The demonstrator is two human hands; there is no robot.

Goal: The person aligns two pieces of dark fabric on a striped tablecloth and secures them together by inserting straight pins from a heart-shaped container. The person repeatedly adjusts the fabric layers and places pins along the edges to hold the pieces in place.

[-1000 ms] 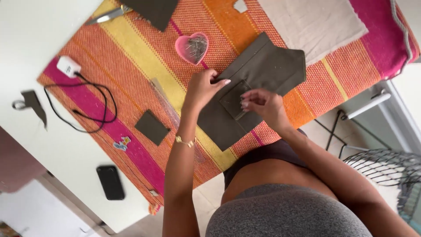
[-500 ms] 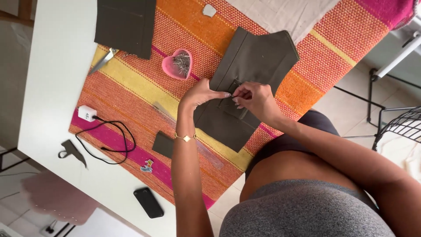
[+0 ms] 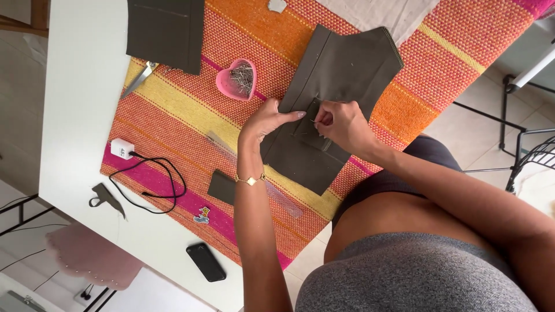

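Left hand: my left hand (image 3: 267, 122) lies flat on the olive fabric (image 3: 329, 104), fingers spread and pressing it down, gripping nothing
Right hand: my right hand (image 3: 341, 124) is pinched shut on a pin (image 3: 315, 122), its tip at the small patch piece on the fabric
Fabric: it sits on the striped mat (image 3: 191, 121), near the table's edge closest to my body, with its lower corner reaching toward that edge
Pin dish: the pink heart dish (image 3: 236, 80) full of pins stands on the mat just beyond my left hand
Other things: a second olive piece (image 3: 166, 32) at the mat's far side, scissors (image 3: 139, 78) by it, a charger (image 3: 122, 148) with black cable at the mat's left edge, a phone (image 3: 206, 262) on the bare table (image 3: 81, 104)
Risk, prick: my left fingertips are close to the pin tip, so I judge a slip could stab them
Risk, shift: if my left hand eases, the layers could slide and the patch pin crooked
Risk, spill: a careless reach could knock the dish and scatter pins
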